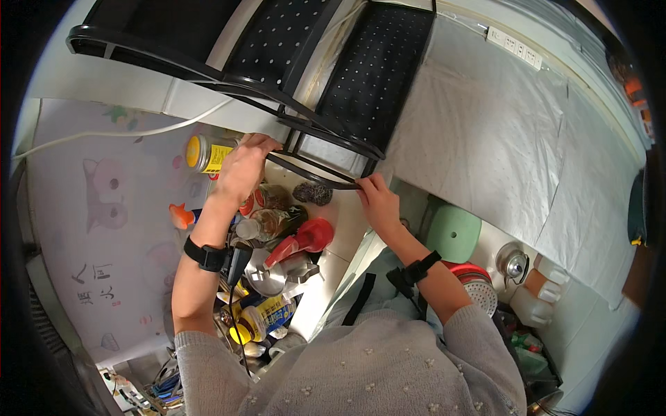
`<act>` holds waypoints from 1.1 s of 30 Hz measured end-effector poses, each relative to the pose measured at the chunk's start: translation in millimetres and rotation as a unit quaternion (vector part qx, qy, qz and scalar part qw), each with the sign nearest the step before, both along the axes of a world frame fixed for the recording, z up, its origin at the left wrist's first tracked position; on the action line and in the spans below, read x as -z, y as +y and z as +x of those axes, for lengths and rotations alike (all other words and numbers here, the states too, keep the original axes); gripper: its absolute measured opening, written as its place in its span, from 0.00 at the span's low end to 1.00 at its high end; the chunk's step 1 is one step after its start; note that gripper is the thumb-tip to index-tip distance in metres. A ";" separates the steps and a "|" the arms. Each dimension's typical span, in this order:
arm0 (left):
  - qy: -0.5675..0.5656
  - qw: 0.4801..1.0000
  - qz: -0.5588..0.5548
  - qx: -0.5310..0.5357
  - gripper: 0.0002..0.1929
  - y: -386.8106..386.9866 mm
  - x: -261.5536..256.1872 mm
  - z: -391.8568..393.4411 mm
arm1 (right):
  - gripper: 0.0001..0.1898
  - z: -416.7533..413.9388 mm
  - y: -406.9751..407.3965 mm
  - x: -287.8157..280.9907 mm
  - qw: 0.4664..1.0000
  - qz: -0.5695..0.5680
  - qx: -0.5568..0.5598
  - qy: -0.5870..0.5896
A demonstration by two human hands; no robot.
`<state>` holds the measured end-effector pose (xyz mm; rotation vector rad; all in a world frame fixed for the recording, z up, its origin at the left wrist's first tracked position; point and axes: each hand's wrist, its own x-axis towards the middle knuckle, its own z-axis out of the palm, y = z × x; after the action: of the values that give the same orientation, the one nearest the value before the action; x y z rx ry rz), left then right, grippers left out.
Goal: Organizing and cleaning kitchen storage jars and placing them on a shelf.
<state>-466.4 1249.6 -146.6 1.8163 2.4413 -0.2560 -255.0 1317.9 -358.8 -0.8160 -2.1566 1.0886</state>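
Observation:
A black metal tiered rack (372,78) with perforated shelves stands against the wall before me. My left hand (245,165) grips the left end of its lowest front rail (307,173). At the rail's right end, my right hand (379,202) has its fingers curled over the corner. Close beside my left hand is a jar with a yellow lid (193,151), partly covered by the hand. Below the rail lie a dark scouring pad (313,193), a bottle of brownish contents (270,222) and a red plastic tool (312,236).
Metal lids (265,273), a yellow-capped bottle (265,317) and other kitchenware crowd the counter below my left arm. A white cable (151,130) crosses at left. Right of the rack is a plastic-covered surface (484,140), with a green stool (455,234) and a kettle (514,262) below.

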 end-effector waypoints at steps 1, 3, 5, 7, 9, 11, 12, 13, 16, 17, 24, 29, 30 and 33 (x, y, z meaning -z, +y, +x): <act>-0.003 1.000 0.011 -0.002 0.18 -0.5 1.0 -1.8 | 0.09 -1.0 -0.1 -0.5 1.000 -0.001 -0.009 0.007; -0.015 1.000 0.011 -0.006 0.19 -2.0 2.9 -5.5 | 0.09 -3.6 -2.2 1.8 1.000 0.002 -0.007 0.004; -0.026 1.000 0.012 -0.009 0.21 -3.6 4.0 -7.8 | 0.10 -5.3 -4.1 2.5 1.000 0.006 -0.005 0.001; -0.017 1.000 0.010 -0.009 0.21 -4.6 4.5 -9.8 | 0.09 -7.0 -5.4 1.0 1.000 0.000 0.009 -0.015; 0.012 1.000 0.001 0.000 0.21 -4.5 4.5 -11.4 | 0.09 -7.1 -6.0 -2.4 1.000 0.000 0.012 -0.020; 0.041 0.999 -0.009 0.008 0.21 -3.3 4.5 -12.3 | 0.09 -7.6 -7.0 -2.6 1.000 0.000 0.016 -0.024; 0.068 0.997 -0.011 0.029 0.21 -2.8 4.5 -12.1 | 0.09 -8.1 -8.0 -1.1 0.999 -0.004 0.014 -0.028; 0.095 0.994 -0.014 0.050 0.22 -2.1 4.6 -12.1 | 0.09 -8.2 -8.9 -0.3 0.999 -0.008 0.012 -0.033; 0.100 0.991 -0.038 0.084 0.18 3.1 6.3 -17.7 | 0.09 -5.7 -10.7 -5.2 0.998 -0.031 0.010 -0.048; 0.101 0.991 -0.037 0.083 0.18 4.2 5.9 -18.6 | 0.09 -6.2 -11.4 -6.2 0.998 -0.030 0.010 -0.047; -0.052 0.994 0.005 0.095 0.26 7.8 14.7 -37.1 | 0.08 -10.4 -10.1 -8.9 0.999 -0.029 0.025 -0.004; -0.081 0.991 -0.034 0.100 0.24 9.4 16.6 -47.7 | 0.09 -10.6 -6.6 -12.7 0.999 -0.030 -0.001 -0.013; -0.075 0.990 -0.058 0.103 0.21 11.2 14.6 -47.6 | 0.09 -10.7 -6.2 -13.1 0.999 -0.027 -0.001 -0.019; -0.060 0.988 -0.068 0.128 0.15 11.0 18.7 -53.6 | 0.09 -12.4 -5.8 -11.0 0.999 -0.021 -0.001 -0.025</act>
<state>-520.0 1260.6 -165.3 2.0194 2.0575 -0.3120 -267.4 1312.1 -347.8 -0.8692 -2.1820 1.1281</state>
